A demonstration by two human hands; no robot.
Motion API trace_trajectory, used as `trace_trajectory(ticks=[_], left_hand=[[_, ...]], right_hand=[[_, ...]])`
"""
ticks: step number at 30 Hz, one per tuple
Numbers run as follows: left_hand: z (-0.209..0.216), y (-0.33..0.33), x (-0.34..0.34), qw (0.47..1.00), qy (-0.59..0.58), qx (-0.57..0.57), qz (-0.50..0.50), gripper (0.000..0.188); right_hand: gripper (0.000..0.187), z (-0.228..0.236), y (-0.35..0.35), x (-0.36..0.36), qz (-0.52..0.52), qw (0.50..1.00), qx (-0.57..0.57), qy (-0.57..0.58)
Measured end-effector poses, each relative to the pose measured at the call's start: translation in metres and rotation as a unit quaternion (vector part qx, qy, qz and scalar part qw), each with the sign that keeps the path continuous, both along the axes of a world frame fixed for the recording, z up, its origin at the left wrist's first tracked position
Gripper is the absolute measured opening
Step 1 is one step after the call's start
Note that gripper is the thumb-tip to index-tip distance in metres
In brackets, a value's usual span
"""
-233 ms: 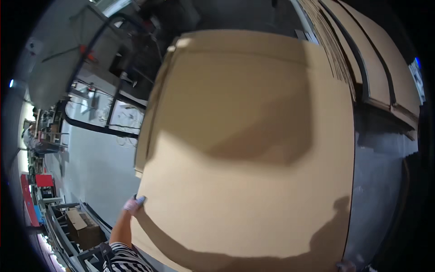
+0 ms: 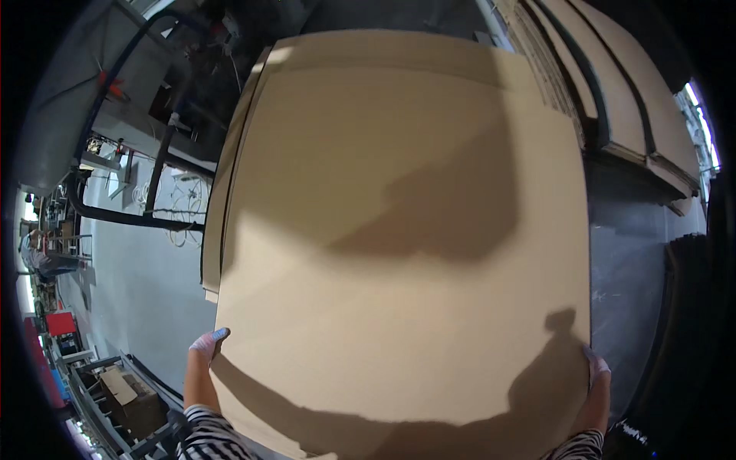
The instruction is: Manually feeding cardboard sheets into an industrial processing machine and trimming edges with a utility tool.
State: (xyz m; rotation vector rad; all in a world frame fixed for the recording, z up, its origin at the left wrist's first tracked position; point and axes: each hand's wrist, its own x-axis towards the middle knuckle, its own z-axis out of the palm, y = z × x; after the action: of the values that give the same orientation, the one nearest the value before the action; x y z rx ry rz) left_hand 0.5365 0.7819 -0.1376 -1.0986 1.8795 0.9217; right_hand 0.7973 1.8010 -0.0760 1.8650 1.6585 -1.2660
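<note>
Left hand (image 2: 205,344) and, seemingly, right hand (image 2: 597,366) grip a cardboard sheet (image 2: 345,330).

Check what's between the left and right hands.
A large cardboard sheet, partly shadowed, spans from the left hand to the right hand in the head view.

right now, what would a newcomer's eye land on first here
First, the big brown cardboard sheet filling the middle, with dark shadows across it and the left hand and right hand at its opposite side edges, toward the bottom of the view. Next, the dark tubular frame at upper left and the large brown boards at upper right.
</note>
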Motion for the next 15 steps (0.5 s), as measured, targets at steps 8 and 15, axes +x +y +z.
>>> trace_trajectory(ticks=[8, 15], left_hand=[[0.272, 0.087, -0.021, 0.985, 0.115, 0.132, 0.009, 0.056], [0.483, 0.124, 0.036, 0.924, 0.3, 0.238, -0.015, 0.063]], right_hand=[[0.064, 0.186, 0.02, -0.009, 0.286, 0.945, 0.142, -0.076], [0.052, 0.308, -0.019, -0.027, 0.317, 0.93, 0.133, 0.127]])
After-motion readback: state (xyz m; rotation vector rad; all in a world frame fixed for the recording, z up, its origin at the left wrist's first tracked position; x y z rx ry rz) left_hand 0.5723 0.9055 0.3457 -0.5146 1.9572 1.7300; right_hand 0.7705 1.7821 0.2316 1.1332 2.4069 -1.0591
